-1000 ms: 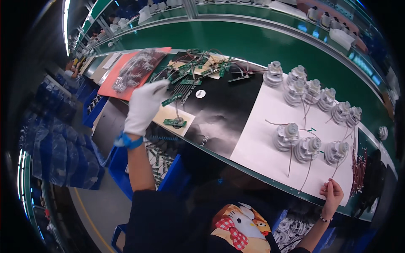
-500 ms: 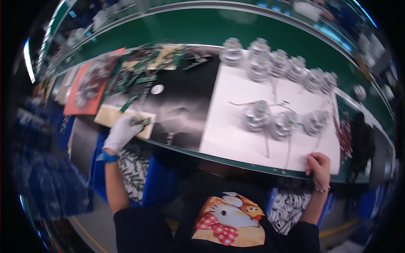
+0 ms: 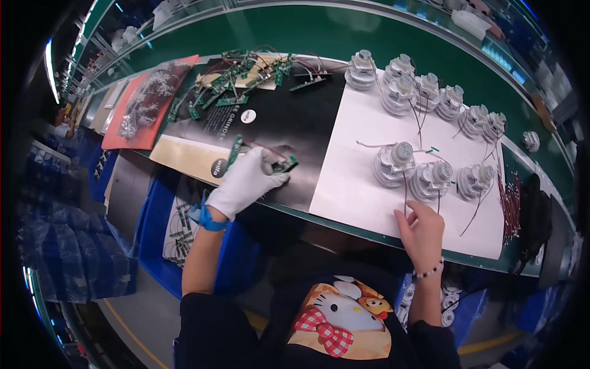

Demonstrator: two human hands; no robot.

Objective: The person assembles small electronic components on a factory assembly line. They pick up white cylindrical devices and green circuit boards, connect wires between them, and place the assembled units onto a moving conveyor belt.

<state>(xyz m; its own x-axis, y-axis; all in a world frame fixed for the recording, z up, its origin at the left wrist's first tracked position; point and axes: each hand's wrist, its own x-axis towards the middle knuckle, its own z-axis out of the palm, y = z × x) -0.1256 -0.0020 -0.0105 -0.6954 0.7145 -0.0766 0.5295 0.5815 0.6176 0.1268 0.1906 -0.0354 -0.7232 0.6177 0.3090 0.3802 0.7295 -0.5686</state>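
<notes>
My left hand (image 3: pixel 246 181), in a white glove with a blue wrist band, pinches a small green circuit board (image 3: pixel 285 165) above the black sheet. A second narrow green board (image 3: pixel 235 149) shows just past its knuckles; a thin wire runs near both. My bare right hand (image 3: pixel 423 234), with a beaded bracelet, is at the front of the white sheet. Its thumb and forefinger close around the lower end of a thin wire (image 3: pixel 405 187) that hangs from a white, round-topped motor unit (image 3: pixel 394 163). Two similar motor units (image 3: pixel 431 179) (image 3: pixel 475 181) stand to its right.
More motor units (image 3: pixel 398 94) line the white sheet's (image 3: pixel 344 184) far edge. Wired boards (image 3: pixel 236 77) lie heaped at the back left, beside a bag of parts (image 3: pixel 150 101) on an orange sheet. Red-brown wires (image 3: pixel 510 209) lie at right. Blue bins (image 3: pixel 153 246) stand below the bench edge.
My left hand has moved right with the circuit board, from the tan card onto the black sheet. My right hand has moved left to the wire of the nearest left motor unit.
</notes>
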